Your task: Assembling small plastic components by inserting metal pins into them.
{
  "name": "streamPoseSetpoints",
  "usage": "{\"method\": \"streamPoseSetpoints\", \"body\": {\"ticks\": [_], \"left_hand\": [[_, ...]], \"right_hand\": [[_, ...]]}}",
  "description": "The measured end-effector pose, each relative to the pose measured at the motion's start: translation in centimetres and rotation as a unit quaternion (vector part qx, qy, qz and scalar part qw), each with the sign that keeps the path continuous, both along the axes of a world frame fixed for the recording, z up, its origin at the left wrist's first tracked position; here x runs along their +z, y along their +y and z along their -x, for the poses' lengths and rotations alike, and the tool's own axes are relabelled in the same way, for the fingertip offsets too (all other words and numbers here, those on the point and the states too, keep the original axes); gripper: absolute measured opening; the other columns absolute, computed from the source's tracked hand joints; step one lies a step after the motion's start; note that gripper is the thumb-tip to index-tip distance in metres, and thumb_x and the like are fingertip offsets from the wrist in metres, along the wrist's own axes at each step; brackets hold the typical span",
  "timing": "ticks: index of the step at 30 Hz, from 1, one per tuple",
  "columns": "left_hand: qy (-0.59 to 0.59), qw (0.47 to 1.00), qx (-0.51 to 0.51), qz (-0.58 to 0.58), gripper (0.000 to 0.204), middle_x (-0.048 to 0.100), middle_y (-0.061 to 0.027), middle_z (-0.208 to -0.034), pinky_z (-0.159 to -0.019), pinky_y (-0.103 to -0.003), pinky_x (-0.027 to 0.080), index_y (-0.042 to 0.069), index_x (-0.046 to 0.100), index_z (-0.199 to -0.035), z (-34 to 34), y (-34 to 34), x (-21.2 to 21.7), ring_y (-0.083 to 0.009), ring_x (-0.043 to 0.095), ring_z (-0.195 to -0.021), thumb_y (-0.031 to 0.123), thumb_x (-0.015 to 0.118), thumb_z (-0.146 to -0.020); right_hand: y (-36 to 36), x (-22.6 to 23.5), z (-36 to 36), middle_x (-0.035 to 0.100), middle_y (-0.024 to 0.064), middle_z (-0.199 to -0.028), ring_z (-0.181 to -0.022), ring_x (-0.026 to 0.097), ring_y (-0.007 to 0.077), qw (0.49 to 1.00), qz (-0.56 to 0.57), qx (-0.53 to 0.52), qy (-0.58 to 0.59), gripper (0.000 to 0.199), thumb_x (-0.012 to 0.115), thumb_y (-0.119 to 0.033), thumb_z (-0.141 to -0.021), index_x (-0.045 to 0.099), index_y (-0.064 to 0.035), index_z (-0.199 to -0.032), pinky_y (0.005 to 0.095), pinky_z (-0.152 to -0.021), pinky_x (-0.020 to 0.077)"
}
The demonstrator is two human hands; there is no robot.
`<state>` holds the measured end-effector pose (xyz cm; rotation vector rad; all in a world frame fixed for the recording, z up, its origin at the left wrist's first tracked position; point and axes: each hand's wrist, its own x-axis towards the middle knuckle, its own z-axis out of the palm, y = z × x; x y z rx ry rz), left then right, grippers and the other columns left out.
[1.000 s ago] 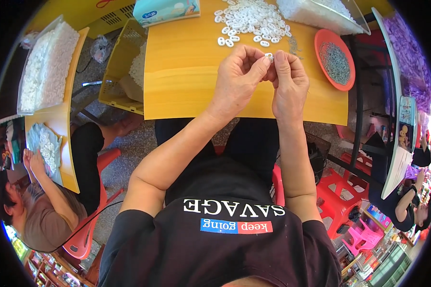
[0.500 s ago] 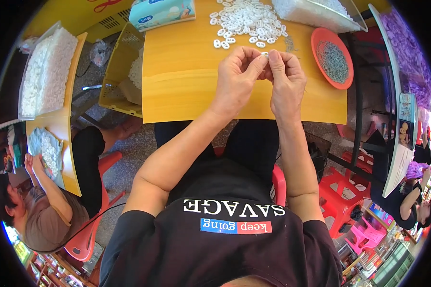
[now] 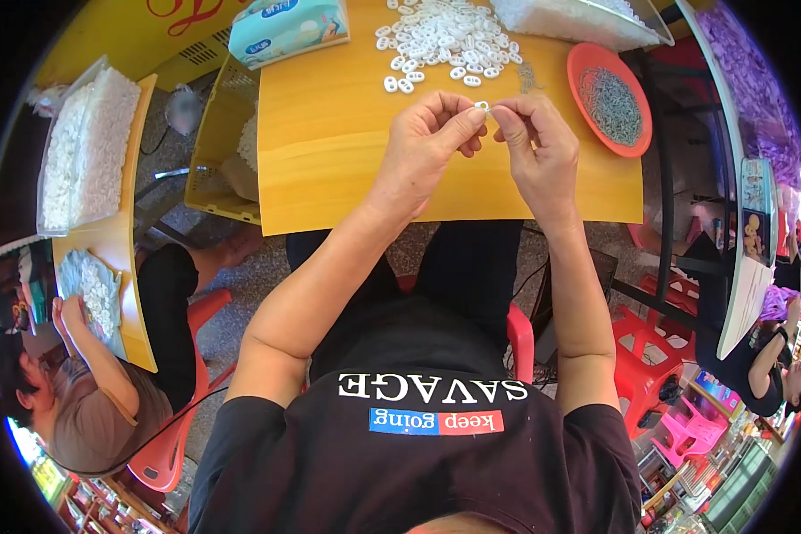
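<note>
Pinched between the thumb and forefinger of my left hand (image 3: pixel 429 142) is a small white two-hole plastic piece (image 3: pixel 481 105), held above the table. My right hand (image 3: pixel 543 151) is close beside it, thumb and forefinger pressed together near the piece's right side. What those fingers hold is too small to make out. A heap of similar white two-hole pieces (image 3: pixel 440 40) lies just beyond my hands. Right of the heap is a small cluster of thin metal pins (image 3: pixel 528 76). A red plate (image 3: pixel 578 89) full of grey metal pins (image 3: pixel 610 107) sits at the table's right edge.
The yellow table (image 3: pixel 329 178) carries a tissue pack (image 3: pixel 289 31) at the far left and a clear bin of white pieces (image 3: pixel 578 22) at the far right. A yellow crate (image 3: pixel 209 178) stands left of it. Another person (image 3: pixel 107 383) sits at a left table; one more (image 3: pixel 765 365) is far right.
My right hand has drawn slightly away from the left, opening a small gap between them. The white piece shows more clearly. The whole view has shifted a little.
</note>
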<state>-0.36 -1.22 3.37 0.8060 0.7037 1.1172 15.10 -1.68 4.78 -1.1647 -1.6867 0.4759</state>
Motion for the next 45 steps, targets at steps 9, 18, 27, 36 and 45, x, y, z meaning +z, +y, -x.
{"method": "streamPoseSetpoints", "body": {"ticks": [9, 18, 27, 36, 45], "left_hand": [[0.056, 0.998, 0.003, -0.030, 0.015, 0.060, -0.0027, -0.081, -0.070, -0.023, 0.044, 0.001, 0.059, -0.096, 0.0, -1.1, 0.4, -0.0088, 0.055, -0.073, 0.015, 0.064, -0.092], [0.060, 0.998, 0.018, -0.013, 0.015, 0.060, -0.0033, -0.083, -0.070, -0.024, 0.045, 0.001, 0.058, -0.098, -0.6, -0.9, -1.2, -0.0097, 0.056, -0.075, 0.015, 0.064, -0.093], [0.045, 0.998, -0.043, 0.002, 0.012, 0.059, -0.0032, -0.082, -0.070, -0.024, 0.045, 0.001, 0.058, -0.097, 0.1, -1.1, -1.6, -0.0100, 0.055, -0.075, 0.012, 0.061, -0.094], [0.058, 0.998, 0.014, 0.028, 0.013, 0.059, -0.0005, -0.081, -0.066, -0.021, 0.046, 0.001, 0.058, -0.094, 0.1, -1.7, -2.7, -0.0068, 0.055, -0.072, 0.013, 0.063, -0.093], [0.088, 0.992, 0.076, -0.044, 0.012, 0.060, -0.0014, -0.084, -0.069, -0.022, 0.047, 0.002, 0.057, -0.097, 2.7, -0.4, -3.3, -0.0075, 0.056, -0.074, 0.012, 0.061, -0.094]], "right_hand": [[-0.4, -0.1, 0.3, 0.054, 0.0124, -0.072, -0.060, 0.055, 0.0278, 0.998, -0.039, 0.011, -0.040, 0.010, 0.064, -0.002, -0.087, 0.056, 0.0010, -0.082, 0.0352, -0.053, 0.0428], [-1.1, -2.1, 1.1, 0.054, 0.0123, -0.072, -0.062, 0.056, 0.0288, 0.999, 0.000, -0.035, 0.011, 0.009, 0.063, -0.002, -0.087, 0.056, 0.0002, -0.082, 0.0352, -0.054, 0.0443], [-1.3, -2.2, 0.1, 0.055, 0.0140, -0.076, -0.066, 0.056, 0.0317, 0.998, -0.047, -0.005, -0.044, 0.008, 0.062, -0.001, -0.087, 0.055, 0.0008, -0.085, 0.0382, -0.056, 0.0456], [-1.6, -3.8, 1.5, 0.054, 0.0148, -0.074, -0.065, 0.056, 0.0322, 0.998, -0.032, -0.024, -0.053, 0.007, 0.061, -0.001, -0.088, 0.056, 0.0006, -0.084, 0.0387, -0.055, 0.0449], [4.0, -2.8, -0.3, 0.060, 0.0112, -0.074, -0.062, 0.060, 0.0211, 0.997, 0.066, -0.043, 0.004, 0.008, 0.064, -0.007, -0.088, 0.066, 0.0006, -0.091, 0.0323, -0.055, 0.0463]]}}
